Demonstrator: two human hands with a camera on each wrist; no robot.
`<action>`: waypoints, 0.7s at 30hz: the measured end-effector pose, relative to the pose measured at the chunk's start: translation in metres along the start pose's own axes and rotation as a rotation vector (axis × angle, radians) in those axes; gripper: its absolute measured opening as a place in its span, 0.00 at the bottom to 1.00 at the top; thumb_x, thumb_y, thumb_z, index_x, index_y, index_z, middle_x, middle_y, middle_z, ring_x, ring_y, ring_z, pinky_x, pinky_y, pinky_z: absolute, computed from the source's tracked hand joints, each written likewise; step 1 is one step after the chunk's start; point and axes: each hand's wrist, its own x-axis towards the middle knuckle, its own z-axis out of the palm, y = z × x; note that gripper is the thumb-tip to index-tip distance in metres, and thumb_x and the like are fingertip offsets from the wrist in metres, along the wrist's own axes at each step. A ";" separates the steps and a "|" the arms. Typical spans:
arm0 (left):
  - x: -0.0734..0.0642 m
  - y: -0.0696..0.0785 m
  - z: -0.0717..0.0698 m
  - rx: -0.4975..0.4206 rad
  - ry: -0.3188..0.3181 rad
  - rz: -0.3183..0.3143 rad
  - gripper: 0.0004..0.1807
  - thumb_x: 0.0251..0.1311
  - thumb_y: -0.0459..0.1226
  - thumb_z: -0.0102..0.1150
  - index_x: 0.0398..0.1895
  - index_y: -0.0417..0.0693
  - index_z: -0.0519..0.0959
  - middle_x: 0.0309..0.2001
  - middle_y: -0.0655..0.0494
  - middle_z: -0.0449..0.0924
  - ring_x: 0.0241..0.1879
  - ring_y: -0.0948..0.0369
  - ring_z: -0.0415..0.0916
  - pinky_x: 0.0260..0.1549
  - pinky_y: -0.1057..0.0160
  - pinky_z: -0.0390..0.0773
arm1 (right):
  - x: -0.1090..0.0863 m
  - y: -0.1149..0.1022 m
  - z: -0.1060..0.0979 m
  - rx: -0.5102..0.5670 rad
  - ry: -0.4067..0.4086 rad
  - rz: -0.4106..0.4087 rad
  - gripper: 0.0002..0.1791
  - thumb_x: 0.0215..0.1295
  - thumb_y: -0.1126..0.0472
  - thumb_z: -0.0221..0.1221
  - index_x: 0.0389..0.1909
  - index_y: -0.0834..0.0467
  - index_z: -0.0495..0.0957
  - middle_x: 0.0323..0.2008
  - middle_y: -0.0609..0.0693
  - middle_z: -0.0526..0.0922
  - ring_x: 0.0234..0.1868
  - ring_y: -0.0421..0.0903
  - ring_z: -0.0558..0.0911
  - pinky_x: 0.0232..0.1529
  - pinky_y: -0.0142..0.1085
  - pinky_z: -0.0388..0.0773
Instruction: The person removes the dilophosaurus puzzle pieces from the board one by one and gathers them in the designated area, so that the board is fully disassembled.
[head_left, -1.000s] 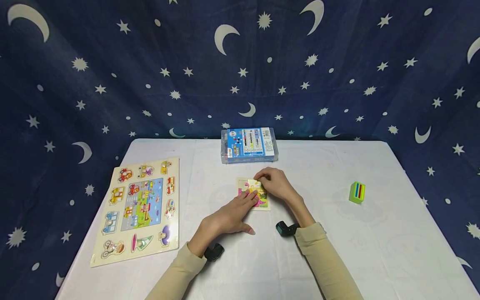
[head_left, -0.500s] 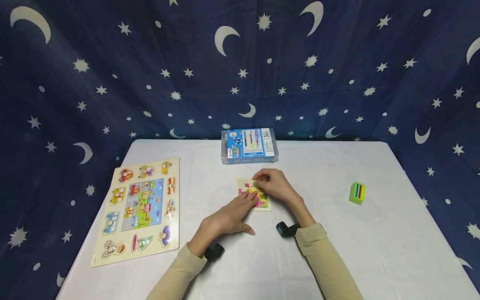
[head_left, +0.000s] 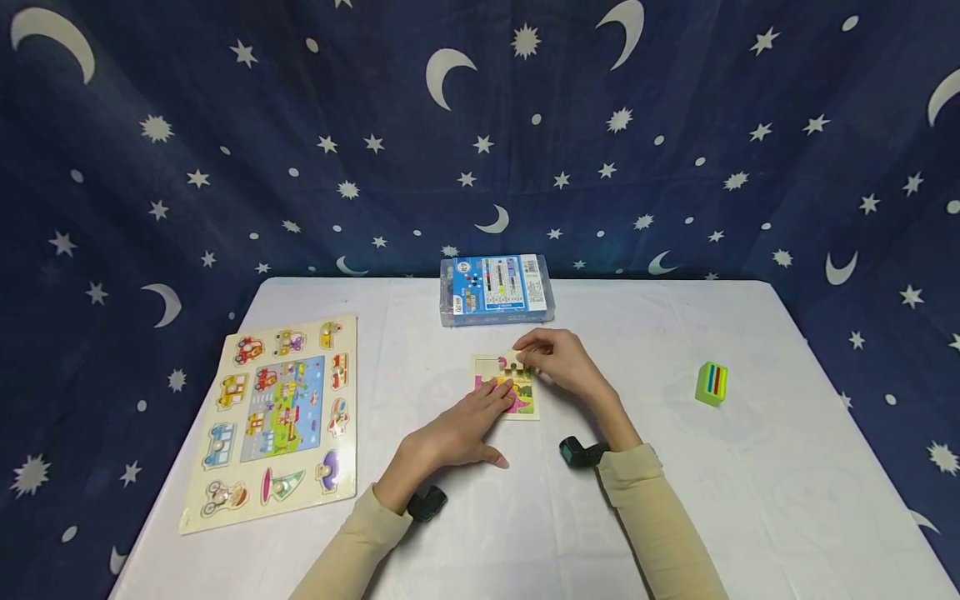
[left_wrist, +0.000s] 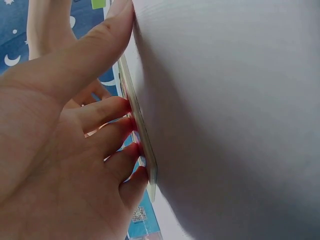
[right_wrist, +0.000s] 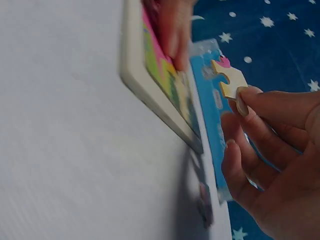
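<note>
A small jigsaw puzzle [head_left: 522,408] in a pale wooden frame lies at the middle of the table, with pink, yellow and green pieces in it. Across its lower left part rest the outstretched fingers of my left hand [head_left: 461,429], thumb spread out over the cloth. My right hand [head_left: 564,362] is over the upper right corner of the frame. Between thumb and forefinger it pinches a cream jigsaw piece [right_wrist: 234,82] with a pink patch, held up off the puzzle. A pale bare stretch shows in the puzzle's upper part.
To the left lies a large wooden peg puzzle [head_left: 345,492] with vehicle pieces. Behind the small puzzle stands a clear plastic case [head_left: 495,290] with a blue label. A green block with coloured stripes [head_left: 711,383] sits to the right on the white cloth.
My right hand has lifted the cream jigsaw piece out of the puzzle's upper part and moved slightly up and right. My left hand stays on the puzzle.
</note>
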 end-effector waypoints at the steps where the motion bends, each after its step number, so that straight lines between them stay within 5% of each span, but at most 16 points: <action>1: 0.000 0.000 0.000 -0.001 0.002 0.005 0.53 0.57 0.48 0.75 0.81 0.43 0.57 0.84 0.50 0.46 0.84 0.51 0.38 0.80 0.49 0.49 | 0.000 0.001 -0.003 0.011 0.001 -0.001 0.09 0.67 0.62 0.67 0.46 0.59 0.87 0.37 0.52 0.89 0.35 0.45 0.83 0.37 0.36 0.78; 9: -0.001 -0.001 -0.001 -0.013 0.002 0.005 0.53 0.57 0.48 0.75 0.81 0.44 0.57 0.84 0.52 0.44 0.84 0.52 0.37 0.80 0.49 0.48 | -0.005 0.006 -0.029 0.108 0.006 0.052 0.12 0.70 0.63 0.64 0.50 0.63 0.85 0.38 0.59 0.89 0.36 0.53 0.86 0.36 0.43 0.84; 21: -0.001 -0.001 -0.001 -0.048 0.007 0.003 0.55 0.56 0.47 0.76 0.82 0.46 0.55 0.84 0.53 0.45 0.84 0.53 0.37 0.81 0.50 0.47 | -0.017 0.033 -0.073 0.064 0.038 0.159 0.12 0.72 0.63 0.63 0.50 0.65 0.85 0.39 0.60 0.88 0.34 0.48 0.85 0.39 0.39 0.84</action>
